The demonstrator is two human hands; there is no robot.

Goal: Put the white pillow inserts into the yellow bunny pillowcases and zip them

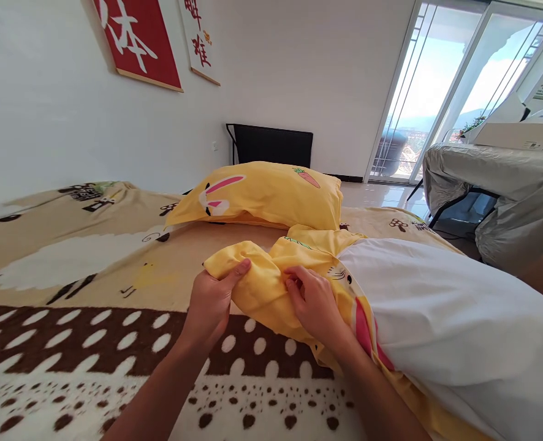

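Note:
A yellow pillowcase [262, 294] with a rabbit print lies partly over the end of a white pillow [441, 300]. My left hand [211, 297] grips the pillowcase's left corner, thumb on top. Further right, my right hand [312, 300] has its fingers curled and pinched on the cloth. The rest of the white pillow sticks out of the case to the right, beside my right forearm. Behind my hands rests a filled yellow pillow [271, 193] with a rabbit and a carrot on it.
A patterned blanket [92, 263] covers the bed beneath. Beyond the bed stands a black panel [274, 144] against the wall. At the right is furniture under a grey cover [464, 171], with a box [515, 135] on top. Glass doors [437, 92] are behind it.

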